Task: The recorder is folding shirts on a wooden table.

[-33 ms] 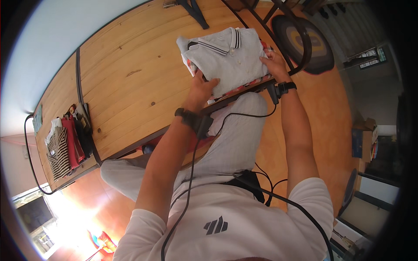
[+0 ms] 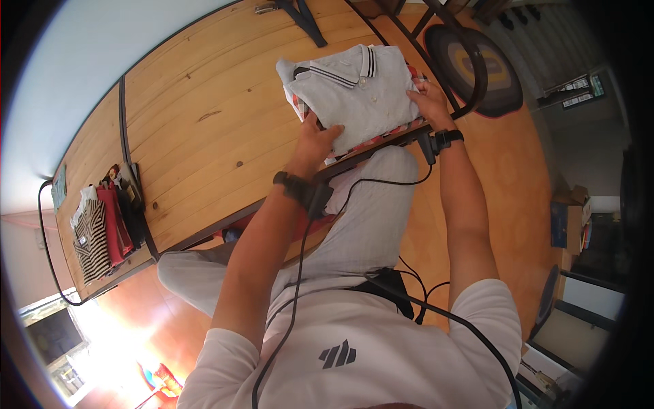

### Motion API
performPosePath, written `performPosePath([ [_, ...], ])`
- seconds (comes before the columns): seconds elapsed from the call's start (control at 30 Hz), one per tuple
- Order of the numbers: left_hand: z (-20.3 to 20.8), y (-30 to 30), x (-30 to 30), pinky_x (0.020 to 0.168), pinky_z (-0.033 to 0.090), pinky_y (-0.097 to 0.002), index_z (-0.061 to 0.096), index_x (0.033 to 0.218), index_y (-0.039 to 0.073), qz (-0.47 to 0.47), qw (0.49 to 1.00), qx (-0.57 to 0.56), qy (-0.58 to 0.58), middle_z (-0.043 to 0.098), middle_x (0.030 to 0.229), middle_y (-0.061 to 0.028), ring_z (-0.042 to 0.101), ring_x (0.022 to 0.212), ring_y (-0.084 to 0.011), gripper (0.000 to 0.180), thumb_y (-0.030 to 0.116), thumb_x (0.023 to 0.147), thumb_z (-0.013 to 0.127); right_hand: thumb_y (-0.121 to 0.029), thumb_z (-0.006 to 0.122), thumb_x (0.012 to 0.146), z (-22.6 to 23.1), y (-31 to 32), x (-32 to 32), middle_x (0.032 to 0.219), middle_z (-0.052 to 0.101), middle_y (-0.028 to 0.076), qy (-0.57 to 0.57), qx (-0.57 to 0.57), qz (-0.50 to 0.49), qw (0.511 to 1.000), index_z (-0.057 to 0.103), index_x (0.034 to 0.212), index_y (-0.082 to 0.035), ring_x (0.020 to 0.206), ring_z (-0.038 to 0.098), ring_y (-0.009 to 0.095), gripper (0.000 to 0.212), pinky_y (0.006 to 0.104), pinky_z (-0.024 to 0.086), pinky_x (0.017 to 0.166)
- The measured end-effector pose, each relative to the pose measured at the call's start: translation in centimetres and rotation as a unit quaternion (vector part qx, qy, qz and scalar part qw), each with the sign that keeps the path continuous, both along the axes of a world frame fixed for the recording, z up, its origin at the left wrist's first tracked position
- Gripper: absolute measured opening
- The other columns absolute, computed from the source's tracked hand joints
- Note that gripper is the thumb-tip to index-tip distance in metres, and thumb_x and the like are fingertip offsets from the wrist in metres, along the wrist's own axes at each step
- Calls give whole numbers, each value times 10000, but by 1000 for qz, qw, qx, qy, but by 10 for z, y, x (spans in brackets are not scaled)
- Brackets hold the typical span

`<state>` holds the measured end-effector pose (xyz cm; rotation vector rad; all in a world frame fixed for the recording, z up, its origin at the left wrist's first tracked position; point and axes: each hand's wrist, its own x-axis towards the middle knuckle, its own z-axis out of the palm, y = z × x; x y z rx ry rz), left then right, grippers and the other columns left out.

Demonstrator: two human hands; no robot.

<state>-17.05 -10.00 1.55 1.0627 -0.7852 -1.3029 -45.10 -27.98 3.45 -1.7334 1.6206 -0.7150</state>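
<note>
A folded light-grey polo shirt [image 2: 371, 102] lies at the right end of the wooden table [image 2: 225, 82], its collar with dark stripes facing away from me. Red plaid cloth [image 2: 298, 103] shows under its edges, with a bit of white beside it. My left hand [image 2: 317, 142] is closed on the shirt's near left edge, thumb on top and the other fingers partly hidden at its side. At the right edge, my right hand [image 2: 429, 103] pinches the cloth, thumb over the grey fabric. How many layers each hand holds I cannot tell.
Folded clothes [image 2: 99, 228], striped, red and dark, lie at the table's left end. Dark straps [image 2: 303, 24] rest at the far edge. A black metal rail [image 2: 477, 75] curves up by the right end. Black cables [image 2: 298, 286] run from my wrist bands across my lap.
</note>
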Motion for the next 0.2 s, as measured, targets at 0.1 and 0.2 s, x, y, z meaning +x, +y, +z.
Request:
performPosePath([
  [0.1,10,6,7,924,525,-359,522,1269,-75,-13,998,46,-32,658,1182,-182,651,1062,-252,461,19,860,712,-182,762,854,17,12,10,1347,628,135,16,10,-13,1000,684,1086,3,970,648,166,307,285,494,859],
  [0.2,8,3,9,928,523,-352,512,1283,-73,-1,998,52,-21,659,1187,-175,650,1061,-240,475,22,863,711,-163,753,858,38,21,19,1363,625,135,75,-13,-41,996,708,1100,-78,929,656,164,261,280,500,840],
])
